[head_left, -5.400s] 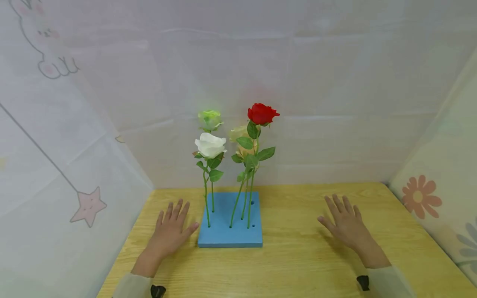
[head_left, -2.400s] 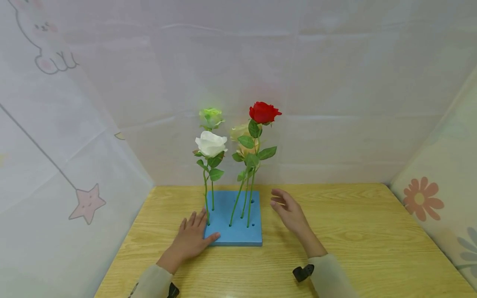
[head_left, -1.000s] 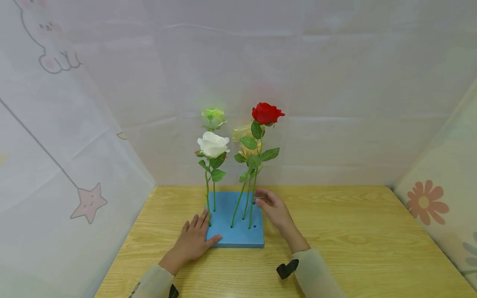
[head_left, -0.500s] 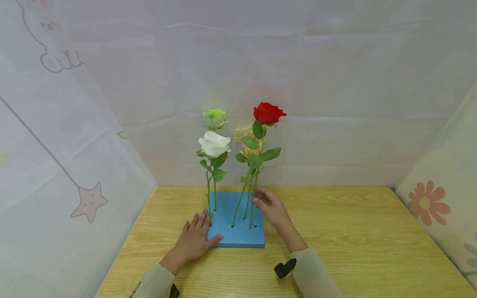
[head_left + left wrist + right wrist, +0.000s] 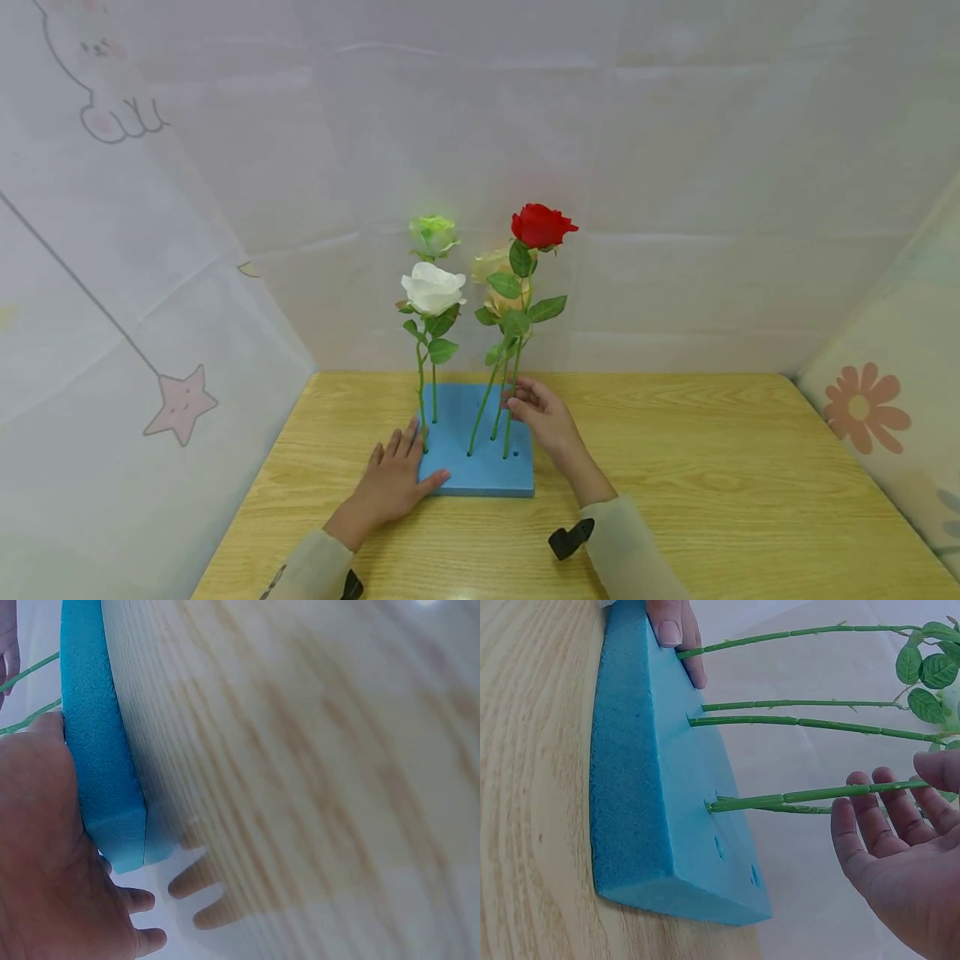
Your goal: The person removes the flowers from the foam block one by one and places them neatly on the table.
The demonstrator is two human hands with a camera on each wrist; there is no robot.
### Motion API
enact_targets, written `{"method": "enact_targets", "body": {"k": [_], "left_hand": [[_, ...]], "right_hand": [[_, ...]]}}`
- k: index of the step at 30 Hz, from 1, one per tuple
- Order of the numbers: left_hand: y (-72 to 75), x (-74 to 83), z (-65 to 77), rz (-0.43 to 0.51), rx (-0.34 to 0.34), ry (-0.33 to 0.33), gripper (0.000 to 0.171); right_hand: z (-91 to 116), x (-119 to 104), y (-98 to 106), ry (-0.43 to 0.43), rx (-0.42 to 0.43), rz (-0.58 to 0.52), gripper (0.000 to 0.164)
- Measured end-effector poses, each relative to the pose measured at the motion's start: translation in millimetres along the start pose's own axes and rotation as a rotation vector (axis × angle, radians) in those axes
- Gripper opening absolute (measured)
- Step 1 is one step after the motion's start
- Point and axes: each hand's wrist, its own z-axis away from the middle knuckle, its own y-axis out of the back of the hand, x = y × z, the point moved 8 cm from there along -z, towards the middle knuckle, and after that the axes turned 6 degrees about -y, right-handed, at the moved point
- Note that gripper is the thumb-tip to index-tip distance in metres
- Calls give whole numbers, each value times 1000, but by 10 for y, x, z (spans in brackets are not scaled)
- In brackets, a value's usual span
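A blue foam board [image 5: 474, 483] lies on the table with several artificial roses standing in its holes. They include a red rose [image 5: 542, 225], a white rose [image 5: 432, 288], a green rose [image 5: 433, 236] and cream-yellow blooms [image 5: 506, 292] partly hidden by leaves. My left hand [image 5: 388, 483] rests flat on the board's left front corner, thumb on top and fingers spread beside the white rose's stem. Fingers of my right hand [image 5: 546, 417] bend behind the red rose's stem [image 5: 810, 793], with the thumb on its other side. That stem still sits in its hole.
Two bare holes show at the board's right side, one near the front hole [image 5: 719, 847]. The wooden table [image 5: 697, 483] stretches to the right. Pale printed cloth [image 5: 675, 283] hangs behind and along both sides.
From spread apart above the table, both hands came to the board. The left settled on its corner; the right moved left and its fingers went round the red rose's stem. The roses stay standing.
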Motion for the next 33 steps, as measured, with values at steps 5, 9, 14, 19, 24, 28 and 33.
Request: {"method": "enact_targets", "body": {"k": [5,9,14,19,24,28,33], "left_hand": [[-13,-2,-2,-11,-7,4,96],[2,7,3,2,8,-7,95],[28,26,17,24,39,-27,96],[21,26,25,33,47,-27,98],[5,14,11,25,41,-24,97],[-15,-3,-3,22,34,-23,97],[-12,-12,-1,34,28,-19,97]], "right_hand": [[-8,26,1,-6,17,25,43],[-2,34,6,-16,45,27,39],[-3,25,0,-13,69,34,39],[2,6,-10,-7,85,44,40],[13,-30,-6,10,112,45,38],[19,-85,13,23,140,29,37],[22,-147,37,36,137,14,37]]}}
